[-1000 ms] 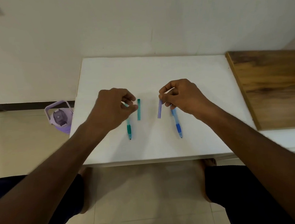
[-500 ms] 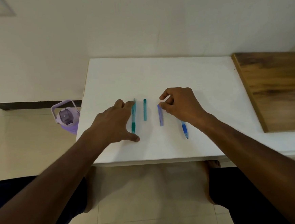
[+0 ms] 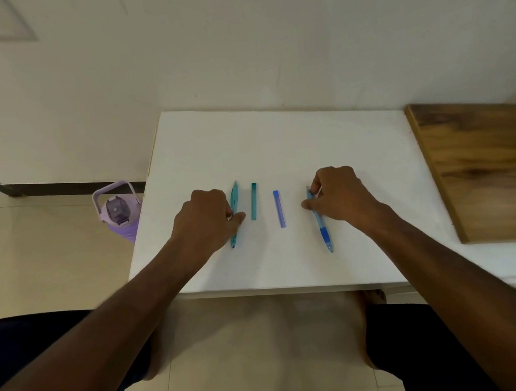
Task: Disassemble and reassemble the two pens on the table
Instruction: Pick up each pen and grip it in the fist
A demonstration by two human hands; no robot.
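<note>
White tabletop is carrying four pen parts lying in a row: teal pen, teal cap, blue cap, blue pen. Left hand is pinching the teal pen at mid-barrel, grip clenched on it; right hand is pinching the blue pen's upper barrel likewise. Both caps are lying untouched between the pens; a purple bottle is standing on the floor left of the tabletop.

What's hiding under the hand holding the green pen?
Under the left hand runs the middle of the green pen, lying on the white table. Both pen ends stick out. The covered stretch cannot be seen.
</note>
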